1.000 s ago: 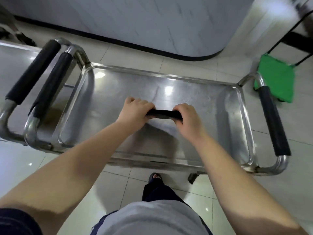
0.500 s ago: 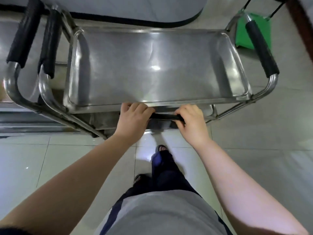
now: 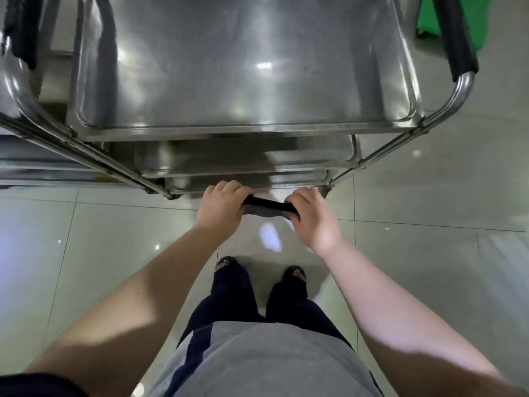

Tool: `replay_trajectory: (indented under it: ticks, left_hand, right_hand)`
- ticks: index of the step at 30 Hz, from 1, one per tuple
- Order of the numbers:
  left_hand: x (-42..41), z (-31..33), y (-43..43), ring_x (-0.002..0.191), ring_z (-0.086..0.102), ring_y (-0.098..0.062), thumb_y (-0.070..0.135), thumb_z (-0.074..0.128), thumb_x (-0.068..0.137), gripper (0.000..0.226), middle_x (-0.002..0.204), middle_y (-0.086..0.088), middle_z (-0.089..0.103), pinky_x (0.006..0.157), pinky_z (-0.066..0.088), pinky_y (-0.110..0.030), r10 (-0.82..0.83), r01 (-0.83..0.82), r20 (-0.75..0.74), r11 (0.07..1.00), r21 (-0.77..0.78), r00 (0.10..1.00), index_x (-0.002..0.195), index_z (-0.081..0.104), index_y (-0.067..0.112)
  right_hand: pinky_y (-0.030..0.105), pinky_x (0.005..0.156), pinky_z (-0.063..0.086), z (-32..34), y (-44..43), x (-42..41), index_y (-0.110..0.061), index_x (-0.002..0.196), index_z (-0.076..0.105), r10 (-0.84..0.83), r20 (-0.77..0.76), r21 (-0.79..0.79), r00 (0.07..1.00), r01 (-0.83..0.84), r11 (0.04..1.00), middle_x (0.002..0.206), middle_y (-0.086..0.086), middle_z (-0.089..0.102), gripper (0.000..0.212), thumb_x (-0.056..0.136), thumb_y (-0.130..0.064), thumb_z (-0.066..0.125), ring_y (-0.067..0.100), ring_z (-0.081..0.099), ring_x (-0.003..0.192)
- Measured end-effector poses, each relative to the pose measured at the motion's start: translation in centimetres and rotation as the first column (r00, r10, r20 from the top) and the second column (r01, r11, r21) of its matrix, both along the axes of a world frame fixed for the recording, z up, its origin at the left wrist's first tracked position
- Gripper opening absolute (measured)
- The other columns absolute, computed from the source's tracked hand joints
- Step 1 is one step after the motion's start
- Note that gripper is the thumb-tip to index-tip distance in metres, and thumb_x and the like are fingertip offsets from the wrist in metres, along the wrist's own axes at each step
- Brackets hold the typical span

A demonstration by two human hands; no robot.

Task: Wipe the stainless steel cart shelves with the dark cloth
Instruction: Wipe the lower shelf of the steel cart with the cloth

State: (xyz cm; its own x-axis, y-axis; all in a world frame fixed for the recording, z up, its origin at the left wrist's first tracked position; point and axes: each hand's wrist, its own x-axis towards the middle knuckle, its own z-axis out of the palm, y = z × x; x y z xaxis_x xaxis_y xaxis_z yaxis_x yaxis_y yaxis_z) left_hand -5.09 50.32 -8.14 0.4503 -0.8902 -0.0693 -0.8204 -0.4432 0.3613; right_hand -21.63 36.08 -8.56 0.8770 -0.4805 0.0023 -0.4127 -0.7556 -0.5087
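Note:
The stainless steel cart fills the upper half of the view, its top shelf [image 3: 243,81] shiny and bare. Two lower shelves [image 3: 257,164] show their near edges beneath it. The dark cloth [image 3: 267,206] is stretched between my two hands just in front of the lowest shelf edge. My left hand [image 3: 221,209] grips the cloth's left end with curled fingers. My right hand [image 3: 312,214] grips its right end the same way. Most of the lower shelves is hidden under the top one.
A black foam handle [image 3: 455,35] sits on the cart's right end, and another black handle [image 3: 21,30] shows at the far left. A green object [image 3: 495,18] lies on the tiled floor [image 3: 429,267] at top right. My feet [image 3: 260,272] stand close to the cart.
Both hands have carried the cloth down from the top shelf, past its near edge, to the level of the lowest shelf. The view has tilted downward and closer.

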Motion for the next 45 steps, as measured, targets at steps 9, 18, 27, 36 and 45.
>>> replay_trajectory:
  ticks: [9,18,27,36,45]
  left_hand:
    - [-4.6,-6.7,-5.0,0.072,0.065,-0.035,0.016,0.055,0.073,0.026,0.086,-0.009,0.069,0.067,0.051,-0.042,0.154,-0.157,-0.103,0.987,-0.028,0.983,0.093,0.072,0.012]
    - [-2.0,-23.4,-12.5,0.094,0.065,-0.032,0.021,0.056,0.088,0.028,0.107,-0.007,0.069,0.085,0.048,-0.046,0.146,-0.181,-0.261,0.976,-0.117,0.954,0.112,0.071,0.015]
    - [7.0,-31.5,-27.9,0.115,0.057,-0.026,0.04,0.062,0.093,0.033,0.122,-0.003,0.064,0.095,0.045,-0.035,0.229,-0.257,-0.225,0.961,-0.102,0.947,0.123,0.061,0.027]
    - [11.1,-39.0,-29.4,0.148,0.02,-0.016,0.035,0.037,0.104,0.041,0.156,0.005,0.037,0.107,0.017,-0.036,0.289,-0.263,0.092,0.939,-0.222,0.953,0.143,0.047,0.027]
    - [11.6,-39.2,-29.0,0.151,-0.011,-0.012,0.036,0.02,0.106,0.053,0.165,0.011,0.004,0.118,-0.017,-0.049,0.117,-0.108,0.207,0.993,-0.054,0.971,0.158,0.008,0.03]
  right_hand:
    - [0.036,0.083,0.048,-6.8,-5.1,-3.0,-0.004,0.097,0.067,-0.078,0.041,0.135,0.996,0.072,0.988,0.1,0.01,0.061,0.02,0.08,0.006,0.067,0.029,0.056,0.095]
    - [0.032,0.078,0.045,-22.7,-10.9,-2.1,-0.011,0.11,0.07,-0.287,0.065,0.153,0.956,0.275,0.949,0.1,0.002,0.068,0.024,0.091,-0.003,0.059,0.021,0.056,0.094]
    - [0.024,0.091,0.038,-30.2,-26.2,7.9,-0.009,0.124,0.063,-0.307,-0.011,-0.023,0.952,0.306,0.952,0.122,0.014,0.065,0.029,0.096,-0.012,0.057,0.033,0.055,0.117]
    - [0.049,0.121,0.001,-36.6,-25.1,9.7,-0.031,0.155,0.027,-0.09,-0.204,-0.314,0.975,0.022,0.949,0.163,-0.002,0.02,0.076,0.09,-0.071,0.021,0.023,0.004,0.152]
    - [0.054,0.12,-0.003,-37.2,-23.4,9.7,-0.049,0.153,-0.001,-0.153,-0.373,-0.333,0.915,0.022,0.943,0.166,-0.008,-0.005,0.072,0.086,-0.076,0.005,0.02,-0.007,0.152]
